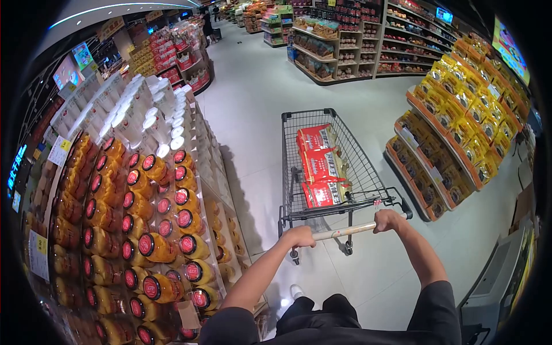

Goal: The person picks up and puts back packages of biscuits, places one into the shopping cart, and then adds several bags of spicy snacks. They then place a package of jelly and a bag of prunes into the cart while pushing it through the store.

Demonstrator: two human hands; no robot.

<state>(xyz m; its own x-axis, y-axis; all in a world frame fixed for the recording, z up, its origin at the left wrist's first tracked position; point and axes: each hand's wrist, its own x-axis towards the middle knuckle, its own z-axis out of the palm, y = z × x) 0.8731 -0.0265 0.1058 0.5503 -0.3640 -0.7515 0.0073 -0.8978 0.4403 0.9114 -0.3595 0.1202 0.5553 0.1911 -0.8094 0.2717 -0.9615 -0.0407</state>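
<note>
While my left hand [298, 236] and right hand [388, 221] gripped a pale cylindrical handle [345, 232], glossy red packages [322, 164] lay inside the black wire cart [360, 168]; steering seemed underway, likely needing even pressure next.

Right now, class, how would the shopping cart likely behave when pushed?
The shopping cart will probably roll easily: its small wheels stand on smooth floor. It may feel light for its size, with red packs filling only part. Its wire mesh looks stiff.

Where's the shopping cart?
In the head view, the shopping cart stands just right of centre, between the jars on the left and the yellow packs on the right.
</note>
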